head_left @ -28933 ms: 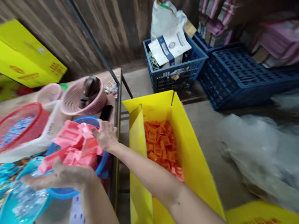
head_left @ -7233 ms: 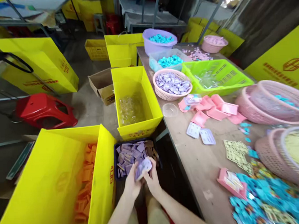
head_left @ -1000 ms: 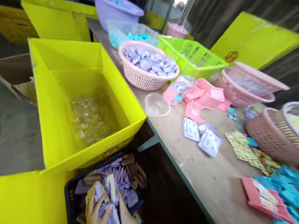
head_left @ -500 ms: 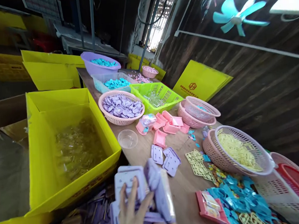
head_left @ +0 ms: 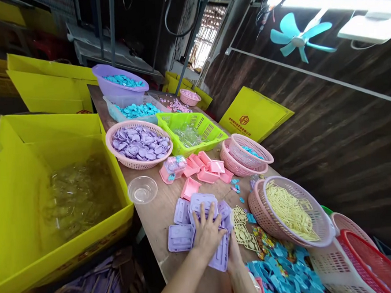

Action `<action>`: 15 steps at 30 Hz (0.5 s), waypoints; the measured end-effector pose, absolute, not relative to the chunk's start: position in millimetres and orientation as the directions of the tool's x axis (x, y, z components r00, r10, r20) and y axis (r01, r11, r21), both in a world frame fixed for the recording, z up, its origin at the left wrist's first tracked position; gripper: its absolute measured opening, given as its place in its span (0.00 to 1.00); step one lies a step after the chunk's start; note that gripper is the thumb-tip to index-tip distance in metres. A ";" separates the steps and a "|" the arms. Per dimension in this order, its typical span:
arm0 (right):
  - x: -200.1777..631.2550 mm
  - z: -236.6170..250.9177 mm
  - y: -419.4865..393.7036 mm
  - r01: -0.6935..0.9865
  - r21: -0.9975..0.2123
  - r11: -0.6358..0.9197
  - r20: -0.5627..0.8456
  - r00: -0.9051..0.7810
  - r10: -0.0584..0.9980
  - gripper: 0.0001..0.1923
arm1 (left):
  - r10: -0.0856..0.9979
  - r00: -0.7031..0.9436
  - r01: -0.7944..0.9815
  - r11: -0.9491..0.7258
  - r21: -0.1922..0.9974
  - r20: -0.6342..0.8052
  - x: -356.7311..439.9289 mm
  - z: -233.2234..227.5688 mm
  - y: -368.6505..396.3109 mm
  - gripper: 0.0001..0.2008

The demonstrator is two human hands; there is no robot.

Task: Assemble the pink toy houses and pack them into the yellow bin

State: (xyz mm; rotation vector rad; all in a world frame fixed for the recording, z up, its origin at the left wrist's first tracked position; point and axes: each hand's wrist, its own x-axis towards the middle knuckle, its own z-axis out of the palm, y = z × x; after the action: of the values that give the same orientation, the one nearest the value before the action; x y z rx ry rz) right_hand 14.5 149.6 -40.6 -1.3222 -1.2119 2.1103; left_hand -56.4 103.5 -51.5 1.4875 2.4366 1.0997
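My left hand (head_left: 205,232) lies with fingers spread on top of a loose pile of light purple plastic trays (head_left: 203,201) on the table. My right hand (head_left: 234,252) stands against the right side of the pile, its fingers partly hidden by the pieces. One purple tray (head_left: 181,238) lies to the left of my left hand, and another purple piece (head_left: 220,255) slants between my wrists. Just behind the pile sits an open pink plastic box (head_left: 190,189). Pale yellow cut-out frames (head_left: 242,227) lie right of my right hand.
A clear round dish (head_left: 142,189) is near the table's left edge, beside a pink basket (head_left: 111,154) of purple pieces. A yellow carton (head_left: 119,177) of clear parts stands left. To the right are a lilac basket (head_left: 322,227) of yellow pieces and heaped blue parts (head_left: 285,264).
The purple trays have gone from above the table's near left edge onto the tabletop, right and forward, in my hands. My right hand has come into clearer view. The camera view has shifted.
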 end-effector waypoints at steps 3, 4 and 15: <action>33.8 -40.4 169.3 0.215 -0.785 -0.581 -0.618 -0.345 0.707 0.33 | 0.766 -0.464 0.839 0.219 0.498 0.445 -61.4 -69.1 95.7 0.28; 36.7 -39.8 174.9 0.285 -0.787 -0.547 -0.615 -0.292 0.733 0.33 | 0.752 -0.447 0.860 0.211 0.465 0.484 -63.0 -74.0 90.8 0.30; 61.7 -49.2 199.9 0.636 -0.731 -0.248 -0.434 -0.152 0.888 0.25 | 0.758 -0.461 0.879 0.316 0.357 0.462 -23.9 -127.5 19.7 0.38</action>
State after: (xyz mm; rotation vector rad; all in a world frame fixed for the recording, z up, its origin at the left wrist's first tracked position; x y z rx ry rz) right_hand 61.7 199.9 -49.2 -1.8454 -1.7334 1.3534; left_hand -23.9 19.7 -127.5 1.7144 2.7111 0.9726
